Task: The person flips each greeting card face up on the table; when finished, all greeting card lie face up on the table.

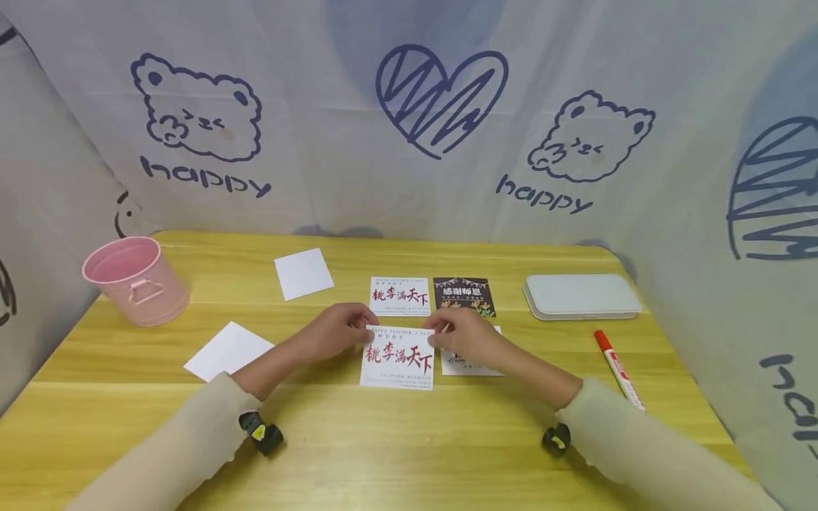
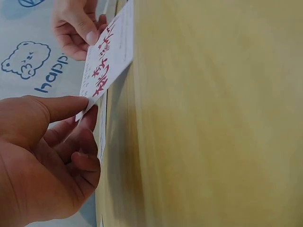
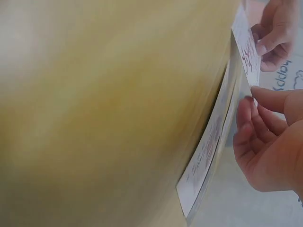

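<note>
Between both hands is a white card with red Chinese lettering [image 1: 397, 362], tilted with its far edge raised off the table. My left hand [image 1: 332, 331] pinches its far left corner between thumb and fingers. The far right corner is pinched by my right hand [image 1: 465, 333]. In the left wrist view the left thumb lies on the printed face of the card [image 2: 106, 61]. Just beyond are a matching white card [image 1: 400, 294] and a dark card with flowers [image 1: 464, 294], side by side. Another white printed card [image 1: 471, 363] lies partly under the right hand and forearm.
At the left stands a pink bucket [image 1: 137, 284]. Two blank white cards [image 1: 304, 274] lie on the left side, one partly behind the left forearm. A white case [image 1: 583, 297] and a red-capped marker [image 1: 618, 370] are at the right. A printed curtain [image 1: 319, 142] borders the table.
</note>
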Demonstrator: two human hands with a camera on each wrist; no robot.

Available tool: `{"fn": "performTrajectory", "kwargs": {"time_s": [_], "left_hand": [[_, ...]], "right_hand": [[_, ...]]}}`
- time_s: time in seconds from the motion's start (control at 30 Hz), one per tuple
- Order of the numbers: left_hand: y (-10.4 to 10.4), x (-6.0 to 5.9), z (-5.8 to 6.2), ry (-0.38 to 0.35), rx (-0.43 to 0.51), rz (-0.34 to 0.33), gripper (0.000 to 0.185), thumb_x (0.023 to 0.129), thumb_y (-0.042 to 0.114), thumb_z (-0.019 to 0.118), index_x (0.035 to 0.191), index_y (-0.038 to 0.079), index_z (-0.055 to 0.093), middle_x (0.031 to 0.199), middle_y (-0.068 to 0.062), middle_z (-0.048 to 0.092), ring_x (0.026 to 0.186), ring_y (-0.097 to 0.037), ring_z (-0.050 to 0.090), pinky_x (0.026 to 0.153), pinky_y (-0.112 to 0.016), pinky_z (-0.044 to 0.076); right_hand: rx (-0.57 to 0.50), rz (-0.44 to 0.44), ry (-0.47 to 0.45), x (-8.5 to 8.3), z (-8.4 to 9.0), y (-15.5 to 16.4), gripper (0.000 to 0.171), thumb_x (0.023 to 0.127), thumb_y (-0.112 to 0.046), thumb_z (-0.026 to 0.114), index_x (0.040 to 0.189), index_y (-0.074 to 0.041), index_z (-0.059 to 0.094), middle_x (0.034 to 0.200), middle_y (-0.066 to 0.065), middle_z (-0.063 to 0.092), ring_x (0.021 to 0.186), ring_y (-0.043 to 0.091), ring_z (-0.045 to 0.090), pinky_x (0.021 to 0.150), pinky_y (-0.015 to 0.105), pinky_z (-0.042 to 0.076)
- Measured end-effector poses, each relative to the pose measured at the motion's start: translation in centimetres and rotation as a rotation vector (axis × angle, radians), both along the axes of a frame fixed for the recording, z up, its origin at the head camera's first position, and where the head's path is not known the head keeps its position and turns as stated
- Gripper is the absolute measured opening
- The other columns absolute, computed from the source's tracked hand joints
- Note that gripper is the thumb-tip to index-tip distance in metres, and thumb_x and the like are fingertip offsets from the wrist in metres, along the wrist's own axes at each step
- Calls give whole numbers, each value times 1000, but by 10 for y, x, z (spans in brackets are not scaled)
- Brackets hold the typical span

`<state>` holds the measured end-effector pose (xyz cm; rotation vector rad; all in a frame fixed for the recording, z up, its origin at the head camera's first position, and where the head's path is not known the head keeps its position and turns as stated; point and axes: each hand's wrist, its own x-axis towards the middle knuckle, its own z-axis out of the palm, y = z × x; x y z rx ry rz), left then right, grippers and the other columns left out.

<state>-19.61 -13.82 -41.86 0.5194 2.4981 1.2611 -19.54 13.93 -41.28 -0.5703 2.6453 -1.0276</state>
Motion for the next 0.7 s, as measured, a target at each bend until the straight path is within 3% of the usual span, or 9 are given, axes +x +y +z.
{"fn": "performTrajectory", "kwargs": {"time_s": [0.2, 0.37, 0.7], "left_hand": [[6, -14, -3, 70, -140, -10, 16, 95, 18, 67, 110, 11, 69, 102, -3, 67, 90, -17, 57, 82, -34, 48], [11, -20, -6, 125, -264, -26, 14, 94, 20, 69, 107, 13, 70, 101, 0, 68, 89, -16, 57, 85, -36, 48], [13, -20, -6, 158, -332, -21, 15, 93, 19, 71, 107, 13, 72, 102, 0, 69, 90, -16, 58, 85, -37, 49]], "right_hand": [[83, -3, 47, -15, -5, -1, 18, 92, -17, 73, 110, -15, 73, 93, -5, 66, 83, 12, 59, 74, 29, 52], [158, -6, 87, -22, -10, -2, 18, 91, -18, 74, 109, -15, 73, 95, -5, 67, 87, 11, 61, 81, 30, 53], [239, 19, 147, -25, -11, -6, 16, 92, -18, 74, 107, -15, 74, 98, -4, 67, 88, 11, 62, 82, 33, 53]]}}
